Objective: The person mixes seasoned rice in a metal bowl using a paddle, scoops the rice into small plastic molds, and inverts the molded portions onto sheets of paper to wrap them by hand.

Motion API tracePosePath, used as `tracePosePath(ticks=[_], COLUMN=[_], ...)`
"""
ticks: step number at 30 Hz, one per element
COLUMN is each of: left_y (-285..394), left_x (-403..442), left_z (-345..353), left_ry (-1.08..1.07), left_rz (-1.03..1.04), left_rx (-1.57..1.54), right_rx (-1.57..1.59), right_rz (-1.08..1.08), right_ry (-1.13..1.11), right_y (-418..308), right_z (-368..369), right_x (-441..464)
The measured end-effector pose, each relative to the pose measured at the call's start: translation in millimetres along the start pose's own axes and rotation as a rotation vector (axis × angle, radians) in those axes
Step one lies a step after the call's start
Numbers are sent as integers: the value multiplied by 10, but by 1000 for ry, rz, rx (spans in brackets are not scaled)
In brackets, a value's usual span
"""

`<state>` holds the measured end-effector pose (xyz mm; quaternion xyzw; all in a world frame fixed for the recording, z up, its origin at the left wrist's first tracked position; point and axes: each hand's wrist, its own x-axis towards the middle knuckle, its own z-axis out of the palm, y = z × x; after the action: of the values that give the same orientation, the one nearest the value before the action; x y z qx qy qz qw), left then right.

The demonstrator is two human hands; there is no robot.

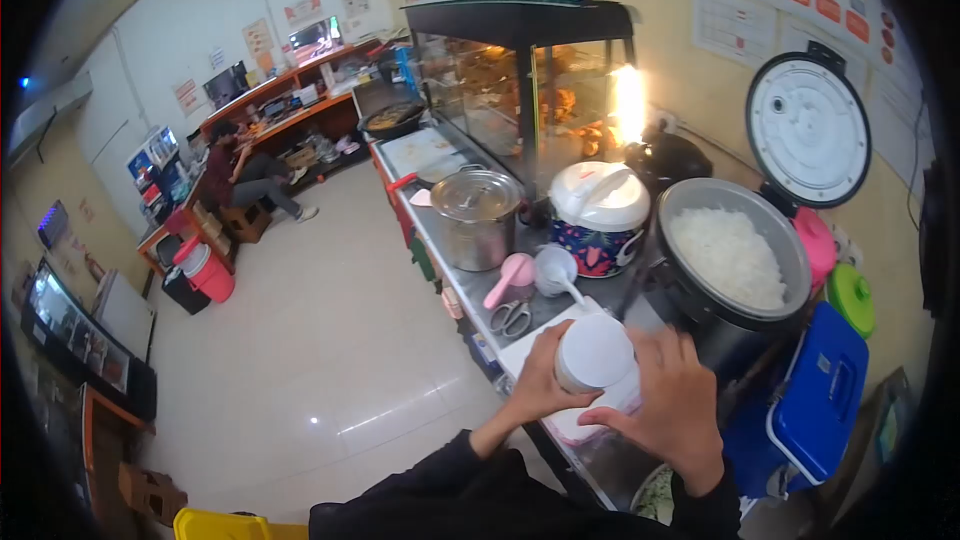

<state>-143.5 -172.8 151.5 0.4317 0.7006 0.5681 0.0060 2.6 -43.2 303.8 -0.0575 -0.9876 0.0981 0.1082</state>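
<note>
The tiled room opens out to your left, and a metal-topped desk (455, 290) runs along the wall on your right. Above its near end, the white tub (594, 353) sits between your two hands. Your left hand (535, 385) grips it, fingers (548, 342) wrapped around its left side and the thumb along its lower edge. Your right hand (675, 405) is open, its fingers curved beside the tub's right side; whether they touch it, you cannot tell. The tub is short and round, with a smooth, plain white top facing you.
</note>
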Motion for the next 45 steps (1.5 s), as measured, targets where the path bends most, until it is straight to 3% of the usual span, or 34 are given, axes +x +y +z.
tracePosePath(ticks=[2, 5, 12, 16, 19, 21, 25, 26, 30, 32, 34, 35, 36, 37, 38, 40, 43, 45], left_y=[27, -367, -1658, -2558, -3473, -3972, -4466, -4537, -4501, -5061, -4648, -4952, -4659, -4313, -4500, -3969, -2665, -1849], left_x=[78, 89, 506, 1183, 1649, 1852, 2027, 2056, 2149, 2004, 2035, 1963, 1958, 1983, 1892, 1956, 2246, 2420], left_z=[-484, -1041, -2161, -2977, -3234, -3239, -3029, -2959, -2928, -3070, -3082, -3232, -3277, -3239, -3284, -3184, -2506, -1876], left_ry=[-61, -96, 511, 703, 669, 551, 424, 479, 399, 383, 271, 225, 237, 303, 483, 739, 703, 538], left_rz=[22, -114, -223, -286, -323, -291, -285, -289, -335, -248, -322, -331, -367, -265, -89, -135, 39, 236], left_rx=[-9, -146, 204, 178, 208, 176, 45, 50, 45, 135, 155, 246, 424, 184, 256, 653, -61, -8], right_rx=[-18, 373, 533, 220, 40, -38, -48, -55, -78, -42, 9, 50, 87, 89, 99, 151, 232, 267], right_rz=[-436, -649, -345, -142, 41, 15, -18, -7, -25, -64, -94, -104, -116, -102, -101, -56, 56, 144], right_ry=[357, 327, 330, 466, 432, 460, 516, 502, 460, 424, 447, 466, 487, 508, 529, 526, 545, 609], right_y=[-166, -479, -1517, -1388, -1003, -865, -720, -665, -364, -240, -209, -239, -258, -239, -276, -234, 2, 132], right_z=[94, 753, 1879, 2456, 2958, 3173, 3232, 3216, 3152, 3148, 3147, 3060, 2895, 2648, 2391, 2022, 1367, 872], right_x=[552, 1395, 3039, 3707, 3882, 3919, 3993, 4002, 4016, 3959, 3886, 3830, 3715, 3537, 3361, 2951, 2011, 1307])
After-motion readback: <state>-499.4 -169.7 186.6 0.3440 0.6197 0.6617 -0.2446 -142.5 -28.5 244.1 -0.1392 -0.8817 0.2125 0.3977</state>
